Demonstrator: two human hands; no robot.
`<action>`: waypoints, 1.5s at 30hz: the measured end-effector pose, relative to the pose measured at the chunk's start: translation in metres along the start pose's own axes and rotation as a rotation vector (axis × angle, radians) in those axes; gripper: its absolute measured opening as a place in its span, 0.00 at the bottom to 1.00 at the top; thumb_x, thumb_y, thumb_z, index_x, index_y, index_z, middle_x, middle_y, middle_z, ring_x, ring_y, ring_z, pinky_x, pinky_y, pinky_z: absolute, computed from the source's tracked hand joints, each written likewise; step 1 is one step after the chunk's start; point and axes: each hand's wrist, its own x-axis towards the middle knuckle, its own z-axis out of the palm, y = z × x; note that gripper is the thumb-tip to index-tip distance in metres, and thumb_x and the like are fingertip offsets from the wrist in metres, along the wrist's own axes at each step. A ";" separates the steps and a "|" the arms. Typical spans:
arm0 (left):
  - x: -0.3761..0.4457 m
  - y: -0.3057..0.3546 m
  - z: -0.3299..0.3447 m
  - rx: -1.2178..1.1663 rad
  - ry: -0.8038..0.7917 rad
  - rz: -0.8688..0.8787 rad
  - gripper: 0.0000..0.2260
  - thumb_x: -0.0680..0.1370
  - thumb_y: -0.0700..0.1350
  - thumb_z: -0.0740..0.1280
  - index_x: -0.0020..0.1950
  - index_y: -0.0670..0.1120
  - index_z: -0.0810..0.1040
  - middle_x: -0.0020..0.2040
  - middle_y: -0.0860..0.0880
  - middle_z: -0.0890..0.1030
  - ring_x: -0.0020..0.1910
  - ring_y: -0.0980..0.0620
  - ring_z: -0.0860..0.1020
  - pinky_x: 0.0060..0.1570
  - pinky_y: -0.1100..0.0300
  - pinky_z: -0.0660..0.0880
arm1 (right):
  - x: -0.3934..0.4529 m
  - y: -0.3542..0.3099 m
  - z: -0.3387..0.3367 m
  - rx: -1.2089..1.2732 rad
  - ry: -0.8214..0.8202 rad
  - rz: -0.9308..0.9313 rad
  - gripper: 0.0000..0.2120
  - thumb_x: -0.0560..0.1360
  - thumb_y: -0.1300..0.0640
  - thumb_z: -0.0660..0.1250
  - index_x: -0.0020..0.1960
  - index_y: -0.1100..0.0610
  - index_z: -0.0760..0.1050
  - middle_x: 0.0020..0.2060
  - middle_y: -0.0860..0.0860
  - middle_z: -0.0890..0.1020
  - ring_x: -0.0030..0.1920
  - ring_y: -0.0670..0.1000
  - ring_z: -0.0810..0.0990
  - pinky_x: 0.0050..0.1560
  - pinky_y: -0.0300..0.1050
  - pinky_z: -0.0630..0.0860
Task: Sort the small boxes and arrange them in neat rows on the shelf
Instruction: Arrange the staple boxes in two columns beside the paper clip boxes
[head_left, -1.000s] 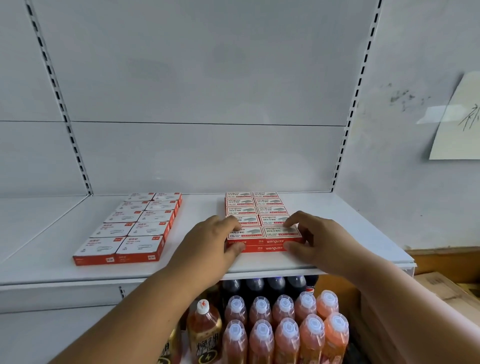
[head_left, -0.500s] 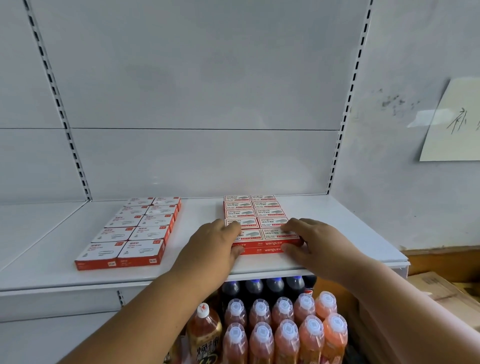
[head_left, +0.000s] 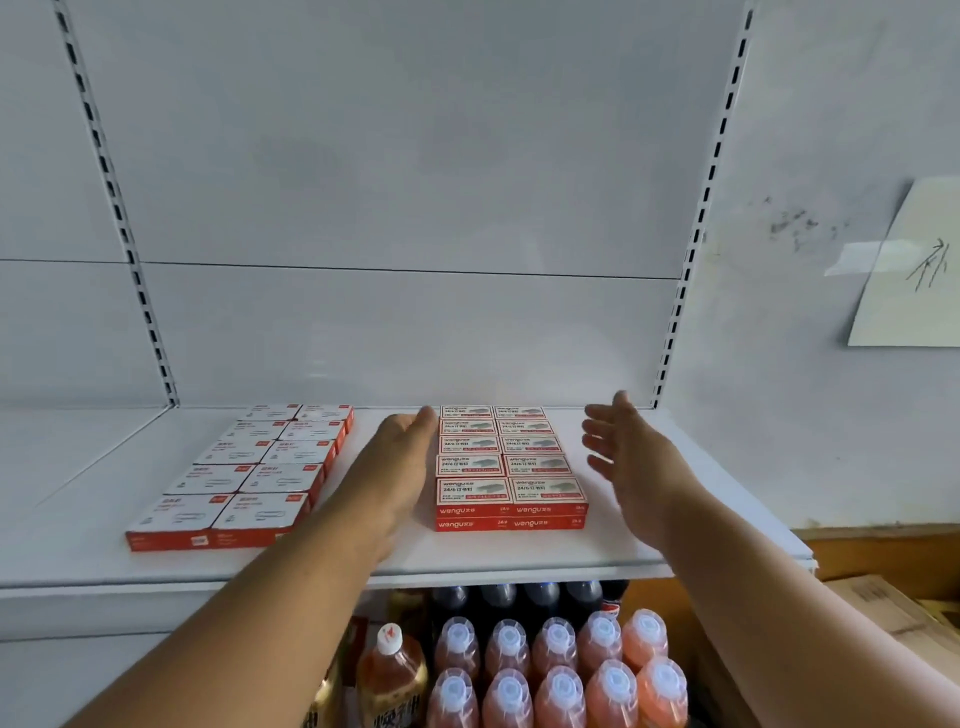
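Two blocks of small red-and-white boxes lie on the white shelf (head_left: 597, 551). The staple boxes (head_left: 511, 467) form two columns, stacked two high at the front. My left hand (head_left: 402, 457) lies flat along the left side of that block, fingers straight, fingertips near its far end. My right hand (head_left: 631, 457) hovers open to the right of the block, a gap away from it, fingers spread. Further left, the paper-clip boxes (head_left: 254, 478) sit in two columns.
Slotted uprights (head_left: 691, 249) frame the shelf's back panel. Below the shelf stand orange drink bottles (head_left: 556, 670) and dark bottles (head_left: 519, 597). A paper sheet (head_left: 914, 270) is taped to the right wall. Cardboard boxes (head_left: 878, 608) lie at the lower right.
Both hands left the front staple boxes and moved deeper along the block's sides. The left now lies against the left side; the right opened away from the block.
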 end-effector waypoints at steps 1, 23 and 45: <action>0.001 0.002 0.003 0.009 -0.003 -0.018 0.11 0.84 0.55 0.56 0.49 0.51 0.73 0.45 0.55 0.78 0.43 0.59 0.75 0.49 0.58 0.72 | 0.003 0.000 0.003 -0.015 0.000 0.038 0.17 0.82 0.45 0.57 0.58 0.55 0.76 0.58 0.54 0.78 0.62 0.55 0.76 0.69 0.55 0.69; 0.022 -0.016 0.002 0.207 0.043 -0.037 0.06 0.80 0.51 0.66 0.54 0.52 0.78 0.51 0.56 0.82 0.46 0.58 0.80 0.39 0.63 0.76 | 0.014 0.018 -0.005 -0.695 0.008 -0.222 0.05 0.76 0.51 0.68 0.42 0.49 0.80 0.40 0.47 0.84 0.35 0.48 0.83 0.33 0.41 0.76; 0.043 -0.013 0.026 -0.662 -0.326 -0.365 0.25 0.80 0.62 0.59 0.75 0.55 0.67 0.56 0.43 0.84 0.49 0.39 0.85 0.50 0.41 0.81 | 0.033 0.006 0.028 -0.163 -0.162 0.248 0.27 0.77 0.34 0.57 0.55 0.56 0.80 0.46 0.57 0.87 0.46 0.59 0.86 0.51 0.56 0.82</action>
